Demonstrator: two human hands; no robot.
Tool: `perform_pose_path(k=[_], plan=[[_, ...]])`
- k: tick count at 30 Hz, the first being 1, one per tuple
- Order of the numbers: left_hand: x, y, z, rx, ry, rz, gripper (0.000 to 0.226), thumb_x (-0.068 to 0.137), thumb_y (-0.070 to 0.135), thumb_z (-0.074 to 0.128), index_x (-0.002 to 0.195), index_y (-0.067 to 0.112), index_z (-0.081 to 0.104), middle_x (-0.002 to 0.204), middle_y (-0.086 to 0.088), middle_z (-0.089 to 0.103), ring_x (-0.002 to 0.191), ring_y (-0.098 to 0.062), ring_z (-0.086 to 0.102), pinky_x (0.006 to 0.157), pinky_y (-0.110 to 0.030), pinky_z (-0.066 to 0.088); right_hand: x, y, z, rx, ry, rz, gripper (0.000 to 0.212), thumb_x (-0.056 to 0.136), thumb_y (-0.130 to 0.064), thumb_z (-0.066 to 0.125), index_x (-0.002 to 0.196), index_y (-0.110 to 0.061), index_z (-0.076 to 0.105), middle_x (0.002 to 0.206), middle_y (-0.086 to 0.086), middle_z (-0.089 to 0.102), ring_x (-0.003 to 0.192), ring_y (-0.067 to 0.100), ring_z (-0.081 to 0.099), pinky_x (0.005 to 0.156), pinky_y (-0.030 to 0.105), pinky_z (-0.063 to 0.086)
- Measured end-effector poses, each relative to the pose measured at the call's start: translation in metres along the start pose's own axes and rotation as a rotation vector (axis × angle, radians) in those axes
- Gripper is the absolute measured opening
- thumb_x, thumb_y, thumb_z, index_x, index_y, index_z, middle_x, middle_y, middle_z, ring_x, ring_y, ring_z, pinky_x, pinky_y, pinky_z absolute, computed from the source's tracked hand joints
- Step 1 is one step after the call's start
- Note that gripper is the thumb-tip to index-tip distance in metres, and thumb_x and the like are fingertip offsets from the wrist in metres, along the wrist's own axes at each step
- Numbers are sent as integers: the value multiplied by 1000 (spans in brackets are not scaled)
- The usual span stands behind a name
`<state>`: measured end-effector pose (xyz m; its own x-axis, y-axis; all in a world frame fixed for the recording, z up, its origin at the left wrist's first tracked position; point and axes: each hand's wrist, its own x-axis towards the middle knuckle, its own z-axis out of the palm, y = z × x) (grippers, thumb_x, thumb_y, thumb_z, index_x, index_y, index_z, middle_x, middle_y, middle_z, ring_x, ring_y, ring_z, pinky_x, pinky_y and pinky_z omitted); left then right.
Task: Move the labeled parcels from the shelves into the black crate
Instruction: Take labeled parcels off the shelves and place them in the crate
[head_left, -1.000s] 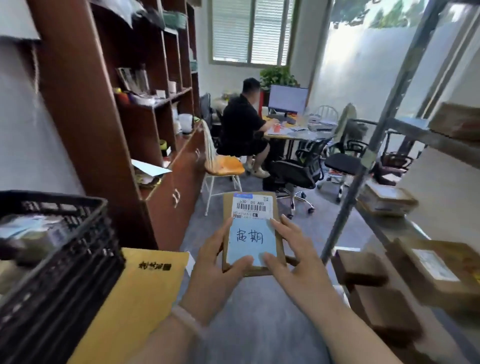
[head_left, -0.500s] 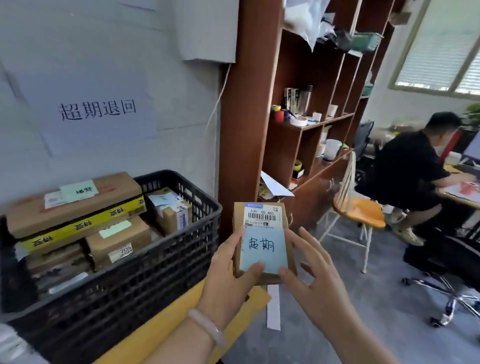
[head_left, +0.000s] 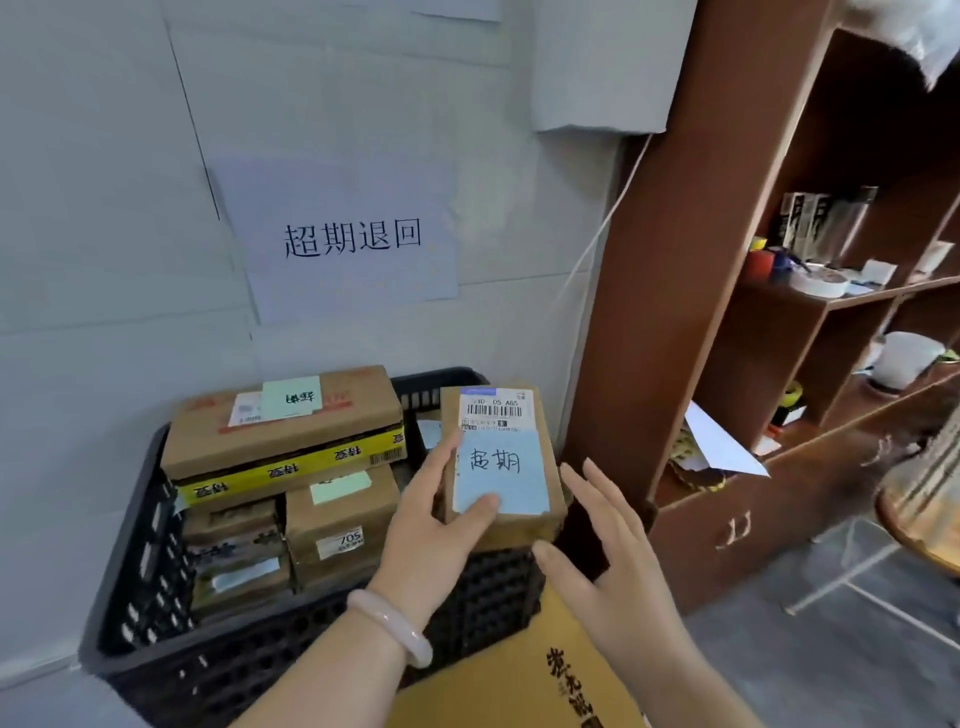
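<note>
**Parcel over the crate's right end, held in the left grip alone**

I have the parcel (head_left: 493, 413) in my left grip (head_left: 431, 525). The thumb presses on the blue note (head_left: 504, 478) on its face and the fingers curl round its left edge. Its long axis runs away from the wrist, with the barcode end farthest from the grip and the bare cardboard end nearest.

My right grip (head_left: 608, 561) is spread and holds nothing. It sits just to the right of the parcel, with a gap between them, so the left is the one that must make the drop.

The black crate (head_left: 260, 660) lies below the left grip and stretches away to its left. The parcel hangs above the crate's right end. Left of the grip the crate is already stacked, and a large taped box (head_left: 280, 426) lies on top with its long side across the parcel's axis.

I judge that the only free room is straight below and a little beyond the grip, at the right end. The parcel hides that pocket, so I cannot tell how deep it is. I would lower the parcel along its present axis rather than turn it.
</note>
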<state>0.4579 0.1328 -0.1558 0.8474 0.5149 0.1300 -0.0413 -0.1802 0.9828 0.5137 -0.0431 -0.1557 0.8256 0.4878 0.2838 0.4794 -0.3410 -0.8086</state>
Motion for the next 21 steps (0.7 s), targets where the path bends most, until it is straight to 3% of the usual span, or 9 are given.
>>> perform_pose_path(k=[2,6,10,18,21], plan=[[29,-3,-7,-2,27,-30,67,89,23,70,141,50,35,126,27,48,110,5,44,71,-2,41,24,1,8,-29,-59,2,69,84,-48,66,131,-73,23,145,-47,7,131,-26,4,111,39,37],[83,-13,-9,-21,32,-91,67,90,21,69,140,49,34,125,24,51,107,2,48,68,-3,41,64,10,15,-87,-79,-12,68,82,-54,64,130,-74,20,146,-47,5,137,-18,5,110,25,24],[121,-32,-4,0,57,-179,69,90,21,69,144,44,34,135,17,49,115,-3,43,89,-18,37,90,31,24,-112,-116,30,71,83,-51,66,139,-63,23,149,-41,7,140,-13,7,115,27,23],[163,-72,3,114,123,-240,68,88,21,71,145,40,38,140,13,49,127,-6,44,101,-22,36,142,56,37,-77,-291,19,72,85,-50,65,142,-59,23,148,-43,5,140,-14,5,116,28,22],[170,-82,7,200,152,-255,64,91,28,66,146,42,38,144,11,49,134,-11,42,111,-33,36,155,67,33,-62,-342,2,70,85,-51,64,142,-59,24,148,-43,5,140,-14,4,116,27,21]])
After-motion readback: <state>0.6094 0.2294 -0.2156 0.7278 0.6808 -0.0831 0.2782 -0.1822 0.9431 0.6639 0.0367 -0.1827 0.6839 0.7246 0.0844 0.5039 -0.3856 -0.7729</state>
